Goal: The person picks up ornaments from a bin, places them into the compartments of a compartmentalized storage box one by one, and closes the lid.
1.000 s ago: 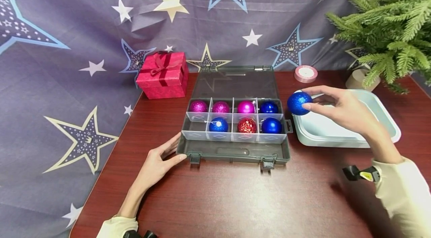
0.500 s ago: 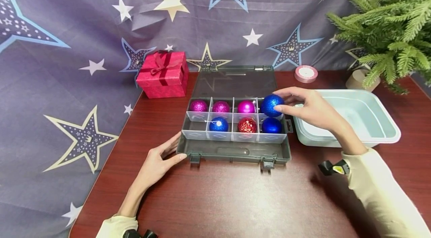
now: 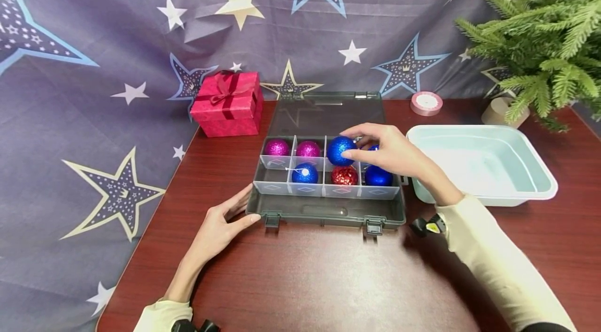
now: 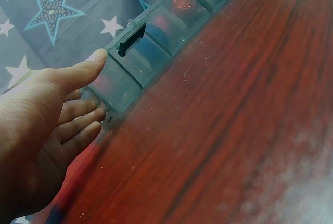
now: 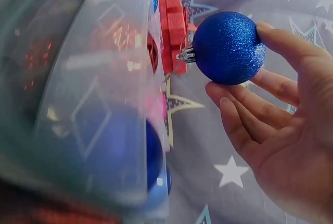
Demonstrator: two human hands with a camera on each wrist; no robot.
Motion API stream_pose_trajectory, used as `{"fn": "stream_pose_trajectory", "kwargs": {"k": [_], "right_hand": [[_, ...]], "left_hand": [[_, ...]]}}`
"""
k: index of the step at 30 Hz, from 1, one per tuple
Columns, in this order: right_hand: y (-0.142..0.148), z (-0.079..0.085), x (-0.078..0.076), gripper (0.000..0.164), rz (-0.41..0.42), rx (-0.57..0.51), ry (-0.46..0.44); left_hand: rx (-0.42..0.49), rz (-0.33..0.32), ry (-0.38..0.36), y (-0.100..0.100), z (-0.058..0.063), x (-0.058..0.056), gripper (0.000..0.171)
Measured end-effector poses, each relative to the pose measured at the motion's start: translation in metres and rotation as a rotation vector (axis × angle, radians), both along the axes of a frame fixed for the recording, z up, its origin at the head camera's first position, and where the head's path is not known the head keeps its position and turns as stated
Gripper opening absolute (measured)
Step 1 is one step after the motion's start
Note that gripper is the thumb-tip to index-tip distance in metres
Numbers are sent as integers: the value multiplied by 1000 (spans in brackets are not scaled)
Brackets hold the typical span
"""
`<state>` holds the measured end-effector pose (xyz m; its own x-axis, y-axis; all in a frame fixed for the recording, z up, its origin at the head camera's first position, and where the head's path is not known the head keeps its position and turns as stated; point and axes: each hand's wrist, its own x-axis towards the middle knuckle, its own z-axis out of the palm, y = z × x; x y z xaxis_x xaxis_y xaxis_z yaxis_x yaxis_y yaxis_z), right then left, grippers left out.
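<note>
My right hand (image 3: 394,152) pinches a glittery blue Christmas ball (image 3: 341,151) between thumb and fingers, above the open divided case (image 3: 324,212). Its silver cap and string loop show in the right wrist view. The held ball hides the back-row compartment behind it. In that row sit two magenta balls (image 3: 277,147) and, mostly behind my hand, a blue one. The front row holds a glittery blue ball (image 3: 304,173), a red mosaic ball (image 3: 345,176) and a smooth blue ball (image 3: 378,175). My left hand (image 3: 218,227) rests against the case's front left corner, thumb in front, fingers along the side.
A pale green tub (image 3: 497,165) stands right of the case. Behind are a red gift box (image 3: 227,104), a pink ribbon roll (image 3: 426,103) and an artificial fir tree (image 3: 549,39). The case's lid (image 3: 328,115) lies back toward the star-printed cloth (image 3: 300,19).
My right hand has carried the blue ball leftward from over the tub's edge, past the right column, to above the case's third column. My left hand has stayed at the corner.
</note>
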<state>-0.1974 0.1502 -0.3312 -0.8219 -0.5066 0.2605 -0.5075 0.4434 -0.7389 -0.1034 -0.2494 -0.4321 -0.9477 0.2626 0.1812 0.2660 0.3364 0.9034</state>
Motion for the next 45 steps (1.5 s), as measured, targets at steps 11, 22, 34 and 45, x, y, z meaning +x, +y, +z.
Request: {"fn": "stream_pose_trajectory", "kwargs": {"k": [11,22,34,45], "right_hand": [[-40,3,-11,44,84,-6,3],[-75,2,-20,41,144,-12,-31],[-105,3,-23,44,169,57,-26],[-125,1,-25,47,185,108,-7]], "left_hand": [[-2,-6,2,0,-1,-1,67],[4,-7,1,0,-1,-1,67],[-13,1,-12,0,1,0,66],[-30,-1,0,1,2,0,65]]}}
